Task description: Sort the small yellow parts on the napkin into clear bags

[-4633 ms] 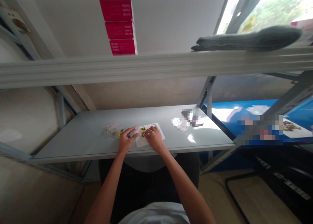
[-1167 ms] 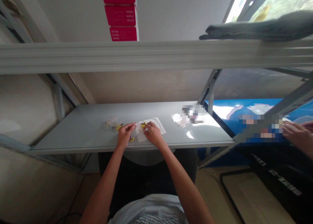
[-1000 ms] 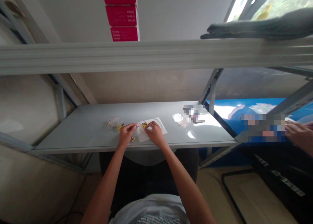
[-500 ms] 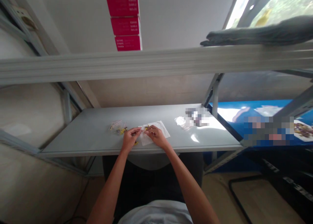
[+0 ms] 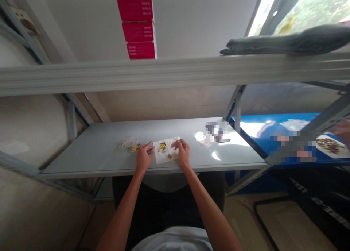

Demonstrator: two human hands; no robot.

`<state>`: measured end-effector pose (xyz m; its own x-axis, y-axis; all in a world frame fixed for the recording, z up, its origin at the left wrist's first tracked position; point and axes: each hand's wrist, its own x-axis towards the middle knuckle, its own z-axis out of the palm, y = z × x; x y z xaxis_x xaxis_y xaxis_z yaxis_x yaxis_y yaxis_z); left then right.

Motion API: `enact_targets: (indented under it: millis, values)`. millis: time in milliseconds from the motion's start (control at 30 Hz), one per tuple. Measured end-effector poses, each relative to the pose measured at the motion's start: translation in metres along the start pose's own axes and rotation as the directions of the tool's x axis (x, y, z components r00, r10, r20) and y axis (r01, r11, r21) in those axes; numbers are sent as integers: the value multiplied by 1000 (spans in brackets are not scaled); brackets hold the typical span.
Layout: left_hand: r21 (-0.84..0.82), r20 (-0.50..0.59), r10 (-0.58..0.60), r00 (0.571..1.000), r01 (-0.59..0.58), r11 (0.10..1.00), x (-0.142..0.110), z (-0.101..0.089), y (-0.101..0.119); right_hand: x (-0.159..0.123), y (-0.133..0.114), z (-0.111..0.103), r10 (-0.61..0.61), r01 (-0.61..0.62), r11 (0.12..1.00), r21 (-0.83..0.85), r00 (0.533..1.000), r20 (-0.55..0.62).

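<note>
A white sheet (image 5: pixel 161 158), perhaps paper or a flat bag, lies on the grey shelf board before me. Small yellow and dark pieces (image 5: pixel 162 146) are gathered on its middle, and a few more pieces (image 5: pixel 171 157) lie near its front edge. My left hand (image 5: pixel 144 157) has its thumb and fingers closed at the sheet's left edge. Over the right side is my right hand (image 5: pixel 183 153), fingers curled; what they hold, if anything, is hidden. Left of my left hand lies a clear plastic bag (image 5: pixel 128 142) with yellow pieces in and beside it.
Crumpled clear plastic (image 5: pixel 201 137) and a blurred-out item (image 5: pixel 218 132) lie toward the back right. An upper shelf beam (image 5: pixel 164 74) crosses above, carrying red boxes (image 5: pixel 139 32) and a folded grey cloth (image 5: pixel 284 43). To the right, a blue table (image 5: pixel 254 136) holds more pieces (image 5: pixel 330 146).
My hands have moved apart, the right one to the right. The pieces on the sheet are now uncovered. The sheet has shifted slightly left, and pieces now show on its front part.
</note>
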<state>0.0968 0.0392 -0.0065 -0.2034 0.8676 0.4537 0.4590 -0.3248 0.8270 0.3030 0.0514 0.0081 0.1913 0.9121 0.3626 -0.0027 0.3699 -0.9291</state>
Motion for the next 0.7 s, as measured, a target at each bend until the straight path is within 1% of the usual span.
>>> enact_targets:
  millis: [100,133,200,300,333,400,467,533,600,700]
  values:
    - [32,24,14,1000,-15,999,3,2,-4,-2,1,0,113,-124,971,206,992,64]
    - [60,27,12,1000,-14,998,4,2,-4,-3,1,1,139,-161,954,254,985,104]
    - [106,21,17,1000,-19,994,4,3,-1,-5,-2,2,148,-206,933,294,967,208]
    - [87,10,55,998,-56,995,1,0,8,-8,-8,3,89,-182,957,226,926,367]
    - [54,23,58,998,-59,997,-1,-1,12,-9,-10,4,66,-154,971,184,908,414]
    - [-30,96,35,995,-32,999,-3,-5,20,-11,-11,5,25,-87,991,105,873,487]
    - [-95,191,-5,982,23,995,-5,-8,26,-11,-11,5,-4,-31,998,60,856,517]
    - [-137,255,-24,967,60,989,-6,-10,29,-11,-9,6,-16,-11,999,52,869,495]
    - [-176,274,-26,961,76,981,-5,-10,29,-10,-8,6,-17,-10,998,56,888,460]
    - [-193,274,-34,961,89,977,-4,-10,27,-10,-7,7,-18,-20,997,79,887,460]
